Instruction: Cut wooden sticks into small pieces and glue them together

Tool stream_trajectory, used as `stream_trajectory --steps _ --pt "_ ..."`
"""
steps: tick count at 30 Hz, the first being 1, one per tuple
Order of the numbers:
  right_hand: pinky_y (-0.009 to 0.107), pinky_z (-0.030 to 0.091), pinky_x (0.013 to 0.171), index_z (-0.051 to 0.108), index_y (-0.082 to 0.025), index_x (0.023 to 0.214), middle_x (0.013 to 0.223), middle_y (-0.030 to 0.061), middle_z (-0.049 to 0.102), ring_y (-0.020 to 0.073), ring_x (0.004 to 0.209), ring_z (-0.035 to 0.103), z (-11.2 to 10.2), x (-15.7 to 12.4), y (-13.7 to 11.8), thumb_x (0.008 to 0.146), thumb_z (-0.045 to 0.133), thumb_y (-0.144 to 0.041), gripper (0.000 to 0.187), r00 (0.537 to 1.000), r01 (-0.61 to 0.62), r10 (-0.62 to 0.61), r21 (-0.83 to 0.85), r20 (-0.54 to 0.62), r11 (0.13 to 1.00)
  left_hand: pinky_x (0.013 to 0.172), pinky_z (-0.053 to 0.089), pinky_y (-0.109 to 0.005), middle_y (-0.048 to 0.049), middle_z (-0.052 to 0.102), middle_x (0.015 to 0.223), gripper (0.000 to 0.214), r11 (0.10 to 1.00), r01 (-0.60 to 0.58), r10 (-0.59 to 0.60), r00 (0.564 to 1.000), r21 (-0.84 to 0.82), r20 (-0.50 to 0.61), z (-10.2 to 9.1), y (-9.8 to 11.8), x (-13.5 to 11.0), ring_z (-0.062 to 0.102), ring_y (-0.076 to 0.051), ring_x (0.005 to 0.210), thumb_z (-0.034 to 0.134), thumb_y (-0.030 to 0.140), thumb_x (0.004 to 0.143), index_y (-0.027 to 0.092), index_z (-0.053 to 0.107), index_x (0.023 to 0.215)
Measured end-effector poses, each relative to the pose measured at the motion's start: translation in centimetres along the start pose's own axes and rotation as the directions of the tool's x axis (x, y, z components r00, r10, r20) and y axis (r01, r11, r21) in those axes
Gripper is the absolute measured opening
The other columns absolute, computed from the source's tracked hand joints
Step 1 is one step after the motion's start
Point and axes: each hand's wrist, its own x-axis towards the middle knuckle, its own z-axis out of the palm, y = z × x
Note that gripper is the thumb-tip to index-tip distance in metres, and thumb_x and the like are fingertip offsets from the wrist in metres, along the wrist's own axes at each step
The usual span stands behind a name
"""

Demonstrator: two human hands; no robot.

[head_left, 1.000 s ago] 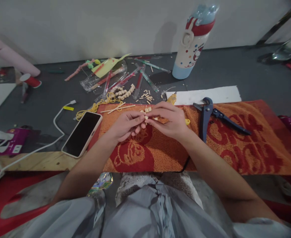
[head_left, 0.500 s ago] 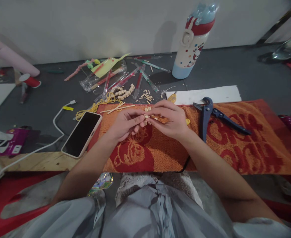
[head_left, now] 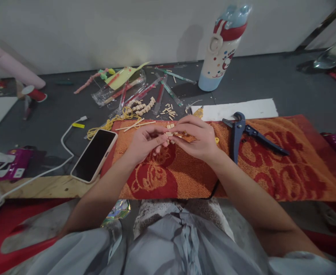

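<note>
My left hand (head_left: 149, 143) and my right hand (head_left: 195, 137) meet at the fingertips over an orange and red towel (head_left: 196, 175). Both are closed in a pinch on a small cluster of pale wooden pieces (head_left: 170, 134), partly hidden by the fingers. Behind the hands lie loose short stick pieces (head_left: 169, 110) and a curved strip of joined wooden pieces (head_left: 146, 107). Two thin wooden sticks (head_left: 135, 125) rest on the towel's edge beside a tangle of yellow cord (head_left: 107, 126). A yellow-handled tool (head_left: 198, 112) shows just beyond my right hand.
A phone (head_left: 94, 154) lies left of the towel. Blue cutters (head_left: 238, 133) rest on its right half, near a white strip (head_left: 242, 109). A tall bottle (head_left: 222, 53) stands at the back, with plastic-wrapped sticks (head_left: 122, 89) to its left. A white cable (head_left: 67, 141) crosses the left side.
The fingers have shifted slightly around the wooden pieces, and a small pale stick now shows lying across between the fingertips. Everything else stays in place.
</note>
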Motion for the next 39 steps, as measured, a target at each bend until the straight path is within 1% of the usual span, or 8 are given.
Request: stream_trajectory --steps 6,12,18,24,30,35,37,39 --pt "0.029 0.055 0.068 0.069 -0.022 0.092 0.086 0.0045 0.067 0.0153 0.079 0.064 0.0 0.2 -0.2 0.088 0.064 -0.022 0.007 0.999 0.027 -0.027 0.022 -0.028 0.999 0.037 0.038 -0.014 0.0020 0.066 0.058 0.040 0.999 -0.035 0.035 0.999 -0.018 -0.004 0.1 0.1 -0.1 0.051 -0.004 0.039 0.086 0.042 0.063 0.013 0.069 0.086" --pt "0.028 0.054 0.068 0.070 -0.023 0.090 0.084 0.0017 0.067 0.0140 0.077 0.065 0.0 0.3 -0.3 0.086 0.067 -0.022 0.005 0.998 0.018 -0.012 0.088 -0.062 0.996 0.035 0.037 -0.014 0.0033 0.064 0.054 0.040 0.998 -0.005 0.005 1.000 -0.070 -0.008 0.3 0.4 -0.2 0.049 -0.003 0.036 0.086 0.044 0.063 0.014 0.068 0.082" --pt "0.027 0.054 0.070 0.070 -0.021 0.090 0.085 0.0023 0.068 0.0135 0.079 0.065 0.2 0.2 -0.4 0.085 0.069 -0.022 0.005 0.998 -0.021 0.030 0.171 -0.050 0.985 0.034 0.034 -0.011 0.0036 0.063 0.051 0.041 0.989 0.110 -0.107 0.994 -0.098 0.036 0.4 0.7 -0.1 0.049 -0.002 0.035 0.087 0.045 0.061 0.012 0.068 0.077" --pt "0.028 0.053 0.069 0.069 -0.023 0.088 0.083 0.0009 0.068 0.0137 0.078 0.065 0.2 0.2 -0.4 0.086 0.068 -0.025 0.003 0.998 -0.056 0.060 0.159 -0.023 0.986 0.031 0.031 -0.011 0.0027 0.063 0.051 0.044 0.972 0.187 -0.177 0.981 -0.139 0.081 0.3 0.8 -0.1 0.048 -0.003 0.034 0.088 0.048 0.058 0.012 0.068 0.075" --pt "0.029 0.052 0.068 0.068 -0.022 0.089 0.084 0.0023 0.067 0.0147 0.078 0.064 0.3 0.1 -0.4 0.087 0.065 -0.027 0.006 0.994 -0.105 0.103 0.154 0.022 0.982 0.029 0.028 -0.013 0.0033 0.062 0.052 0.045 0.970 0.203 -0.192 0.977 -0.132 0.092 0.5 1.0 -0.1 0.047 -0.003 0.034 0.086 0.050 0.059 0.013 0.066 0.073" --pt "0.030 0.049 0.071 0.066 -0.019 0.097 0.084 0.0036 0.069 0.0159 0.075 0.061 -1.2 0.7 0.2 0.086 0.066 -0.038 0.022 0.962 -0.203 0.198 0.011 0.189 0.979 0.034 0.035 -0.015 0.0031 0.063 0.057 0.042 0.990 0.112 -0.115 0.993 -0.082 -0.032 0.4 0.7 0.2 0.049 -0.004 0.038 0.085 0.046 0.062 0.013 0.065 0.078" --pt "0.030 0.046 0.070 0.067 -0.018 0.097 0.083 0.0044 0.069 0.0167 0.074 0.061 -2.6 1.0 0.6 0.089 0.062 -0.037 0.021 0.921 -0.287 0.314 -0.142 0.232 0.947 0.039 0.041 -0.016 0.0027 0.064 0.059 0.040 0.996 0.061 -0.067 0.993 -0.061 -0.102 0.2 0.6 0.4 0.052 -0.005 0.041 0.084 0.042 0.062 0.013 0.065 0.082" --pt "0.030 0.043 0.067 0.068 -0.018 0.094 0.084 0.0061 0.069 0.0178 0.073 0.060 -4.1 1.2 0.8 0.090 0.058 -0.034 0.020 0.859 -0.356 0.449 -0.342 0.245 0.869 0.044 0.045 -0.017 0.0024 0.065 0.061 0.037 0.999 0.018 -0.026 0.988 -0.051 -0.155 0.0 0.6 0.5 0.056 -0.006 0.045 0.084 0.037 0.063 0.013 0.065 0.084"
